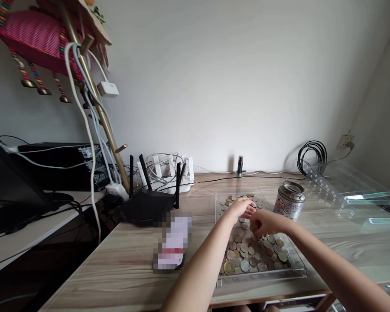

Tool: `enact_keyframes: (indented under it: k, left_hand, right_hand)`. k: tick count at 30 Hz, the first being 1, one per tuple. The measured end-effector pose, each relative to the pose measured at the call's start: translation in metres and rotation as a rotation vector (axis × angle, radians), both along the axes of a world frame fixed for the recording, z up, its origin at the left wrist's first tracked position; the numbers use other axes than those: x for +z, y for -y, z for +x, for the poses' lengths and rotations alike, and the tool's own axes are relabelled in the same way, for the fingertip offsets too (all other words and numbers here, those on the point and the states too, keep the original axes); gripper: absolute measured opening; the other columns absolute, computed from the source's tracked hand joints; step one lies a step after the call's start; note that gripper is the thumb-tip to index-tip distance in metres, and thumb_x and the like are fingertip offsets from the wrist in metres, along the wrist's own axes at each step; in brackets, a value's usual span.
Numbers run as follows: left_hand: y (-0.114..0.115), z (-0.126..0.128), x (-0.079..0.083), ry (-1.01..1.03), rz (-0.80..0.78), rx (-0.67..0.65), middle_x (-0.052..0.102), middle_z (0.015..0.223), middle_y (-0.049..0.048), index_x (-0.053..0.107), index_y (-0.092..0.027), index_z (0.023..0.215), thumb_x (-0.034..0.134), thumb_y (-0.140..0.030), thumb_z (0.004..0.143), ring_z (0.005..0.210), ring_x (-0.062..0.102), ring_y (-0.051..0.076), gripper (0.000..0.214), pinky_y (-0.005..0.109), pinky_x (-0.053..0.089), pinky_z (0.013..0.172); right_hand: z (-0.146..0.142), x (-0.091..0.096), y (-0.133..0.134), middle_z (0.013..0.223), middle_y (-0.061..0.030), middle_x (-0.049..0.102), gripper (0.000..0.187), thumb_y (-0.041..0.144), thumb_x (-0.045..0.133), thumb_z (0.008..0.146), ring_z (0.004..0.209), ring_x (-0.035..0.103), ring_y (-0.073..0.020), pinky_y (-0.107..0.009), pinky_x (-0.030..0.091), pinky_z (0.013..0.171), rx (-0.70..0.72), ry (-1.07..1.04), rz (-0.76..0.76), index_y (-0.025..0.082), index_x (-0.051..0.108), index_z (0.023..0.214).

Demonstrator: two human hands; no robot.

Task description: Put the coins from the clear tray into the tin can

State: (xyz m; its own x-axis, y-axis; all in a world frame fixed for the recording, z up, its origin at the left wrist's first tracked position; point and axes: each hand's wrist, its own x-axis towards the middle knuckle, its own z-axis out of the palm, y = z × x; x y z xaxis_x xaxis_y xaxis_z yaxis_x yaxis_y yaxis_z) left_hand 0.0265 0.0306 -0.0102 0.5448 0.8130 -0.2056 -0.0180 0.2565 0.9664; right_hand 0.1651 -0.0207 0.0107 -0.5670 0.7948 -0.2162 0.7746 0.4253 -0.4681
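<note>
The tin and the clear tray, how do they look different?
The tin is tall and round; the clear tray is low and rectangular. The tin's side is patterned; the clear tray is plain and see-through, with coins in it. Both rest on the wood-grained table.

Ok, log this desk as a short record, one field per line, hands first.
Left hand: over the tray, grip unclear
Right hand: close beside it, curled, grip unclear
Tray: clear, on the wood-grain desk
Coins: many in the tray, silvery and gold-toned
Can: upright, to the tray's right
Router: black, to the tray's left
Bottle: small, dark, near the wall
</note>
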Motion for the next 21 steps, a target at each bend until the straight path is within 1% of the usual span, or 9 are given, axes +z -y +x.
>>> enact_keyframes:
  k: [3,5,7,10,12,14,16,18,21]
  left_hand:
    - [0.0,-0.002,0.004,0.244,-0.238,-0.043,0.058,0.07,0.0068,0.054,-0.013,0.082,0.041,-0.036,0.076,0.056,0.057,0.015,0.027,0.027,0.045,0.052]
    - [0.0,-0.003,0.007,0.4,-0.346,-0.028,0.059,0.073,0.0095,0.052,-0.011,0.084,0.037,-0.035,0.078,0.062,0.059,0.018,0.029,0.032,0.047,0.056]
    - [-0.001,-0.002,0.008,0.511,-0.383,0.051,0.058,0.069,0.0092,0.052,-0.01,0.082,0.037,-0.028,0.079,0.063,0.059,0.018,0.023,0.033,0.048,0.061]
    - [-0.003,-0.001,0.007,0.578,-0.38,0.227,0.053,0.056,0.0039,0.051,-0.01,0.076,0.038,-0.015,0.077,0.053,0.056,0.013,0.015,0.029,0.049,0.059]
    - [-0.004,-0.001,0.005,0.584,-0.381,0.298,0.051,0.052,0.0022,0.051,-0.01,0.072,0.038,-0.011,0.076,0.049,0.054,0.011,0.013,0.028,0.05,0.058]
    - [-0.004,-0.001,0.004,0.596,-0.393,0.309,0.053,0.054,0.004,0.051,-0.009,0.071,0.039,-0.009,0.075,0.051,0.056,0.012,0.013,0.028,0.051,0.059]
    - [-0.004,-0.002,0.004,0.604,-0.41,0.291,0.057,0.063,0.0091,0.052,-0.007,0.072,0.039,-0.009,0.075,0.06,0.059,0.014,0.014,0.027,0.051,0.061]
    - [-0.004,-0.003,0.005,0.588,-0.412,0.335,0.059,0.072,0.0134,0.053,-0.005,0.074,0.039,-0.008,0.075,0.066,0.06,0.015,0.015,0.023,0.051,0.059]
    - [-0.005,-0.004,0.008,0.516,-0.346,0.501,0.059,0.069,0.0107,0.054,-0.006,0.073,0.04,-0.008,0.076,0.053,0.056,0.009,0.015,0.015,0.046,0.045]
  right_hand:
    - [0.006,0.01,-0.025,0.061,0.0012,0.054,0.02,0.027,0.054,0.06,0.049,0.046,-0.0074,-0.018,0.032,0.043,-0.166,-0.243,0.028,0.013,0.055,0.073]
    - [0.002,0.014,-0.039,0.058,0.0014,0.053,0.019,0.029,0.054,0.06,0.05,0.045,-0.0077,-0.018,0.031,0.043,-0.281,-0.326,0.161,0.012,0.056,0.07]
    - [-0.007,0.016,-0.048,0.055,0.0016,0.053,0.018,0.029,0.054,0.06,0.05,0.045,-0.0079,-0.018,0.03,0.044,-0.345,-0.341,0.279,0.013,0.058,0.065]
    - [-0.021,0.014,-0.05,0.056,0.0002,0.056,0.019,0.03,0.051,0.064,0.053,0.048,-0.0095,-0.018,0.032,0.046,-0.337,-0.367,0.332,0.014,0.061,0.063]
    - [-0.025,0.016,-0.045,0.061,-0.0013,0.06,0.021,0.031,0.049,0.067,0.058,0.052,-0.011,-0.019,0.035,0.05,-0.306,-0.413,0.363,0.015,0.063,0.065]
    - [-0.022,0.022,-0.038,0.07,-0.0028,0.062,0.022,0.032,0.048,0.069,0.064,0.054,-0.0121,-0.02,0.038,0.056,-0.287,-0.462,0.443,0.016,0.063,0.067]
    - [-0.011,0.033,-0.03,0.079,-0.0034,0.062,0.023,0.032,0.046,0.072,0.068,0.054,-0.0125,-0.022,0.039,0.059,-0.327,-0.483,0.58,0.018,0.064,0.073]
    - [0.009,0.046,-0.023,0.083,-0.0031,0.062,0.023,0.032,0.044,0.074,0.071,0.054,-0.0133,-0.023,0.039,0.06,-0.472,-0.435,0.765,0.021,0.064,0.079]
    - [0.045,0.06,-0.016,0.079,-0.003,0.062,0.021,0.034,0.047,0.071,0.075,0.052,-0.0167,-0.024,0.035,0.057,-0.81,-0.225,0.964,0.024,0.063,0.078]
